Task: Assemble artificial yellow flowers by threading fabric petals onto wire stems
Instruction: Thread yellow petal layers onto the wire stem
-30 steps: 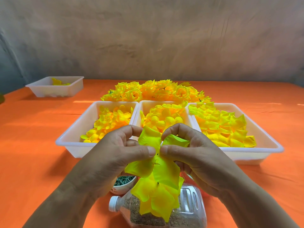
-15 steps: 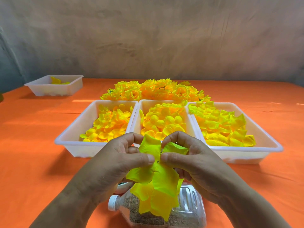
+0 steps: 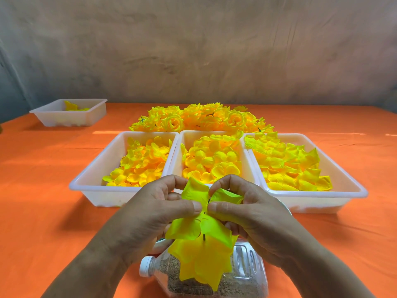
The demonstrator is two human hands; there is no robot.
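I see my left grip (image 3: pixel 150 214) and right grip (image 3: pixel 253 216) both pinching a fabric petal (image 3: pixel 195 195), thumb to forefinger, over the wire stem (image 3: pixel 204 237), above the bottle (image 3: pixel 247 274) at the counter (image 3: pixel 43 211)'s near edge.

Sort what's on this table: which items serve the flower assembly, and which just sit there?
In use: left hand, right hand, petal layer, wire stem, three petal trays.
Idle: finished flowers, far tray, bottle on its side.
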